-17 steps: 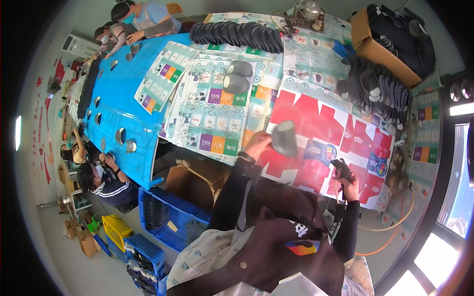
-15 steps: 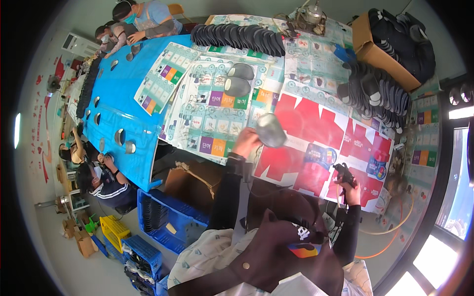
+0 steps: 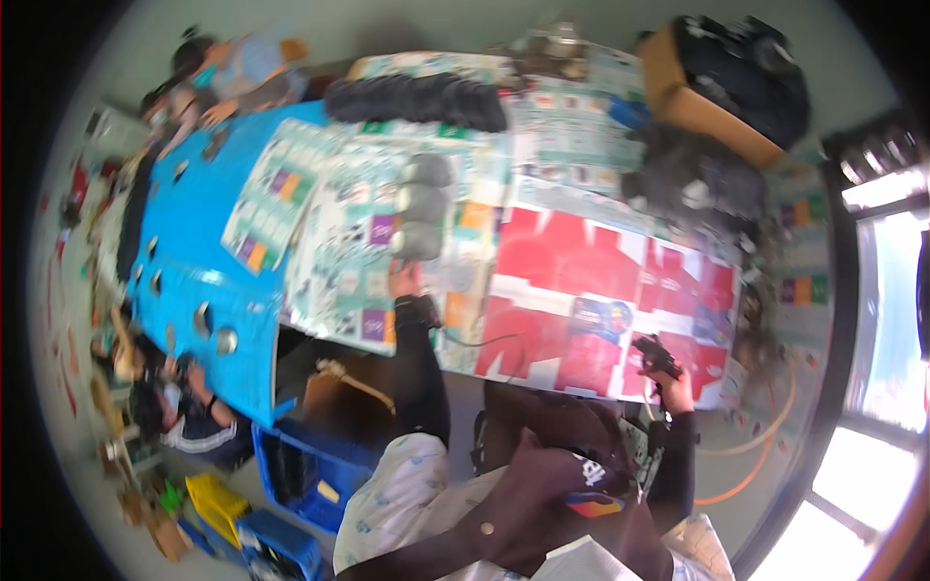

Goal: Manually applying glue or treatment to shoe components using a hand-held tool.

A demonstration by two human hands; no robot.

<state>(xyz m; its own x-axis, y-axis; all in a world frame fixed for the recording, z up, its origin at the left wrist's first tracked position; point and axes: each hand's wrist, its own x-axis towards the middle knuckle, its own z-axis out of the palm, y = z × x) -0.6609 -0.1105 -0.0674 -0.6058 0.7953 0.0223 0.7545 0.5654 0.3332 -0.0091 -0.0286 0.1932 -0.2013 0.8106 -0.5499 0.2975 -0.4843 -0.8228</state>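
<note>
Head view. The left hand [image 3: 407,281] is stretched far across the paper-covered table [image 3: 581,290], its fingers touching the nearest of three grey rounded parts [image 3: 418,239] lined up in a short row. About half a second earlier this hand held one such grey part near the table's front edge; the part has since been carried forward and now lies at the near end of the row. Whether the fingers are closed on it or already loosening cannot be told through the blur. The right hand [image 3: 673,387] stays at the front edge over the red printed sheets [image 3: 601,281], wrapped around a dark pistol-shaped tool [image 3: 654,353] with an orange hose [image 3: 765,436] trailing nearby.
</note>
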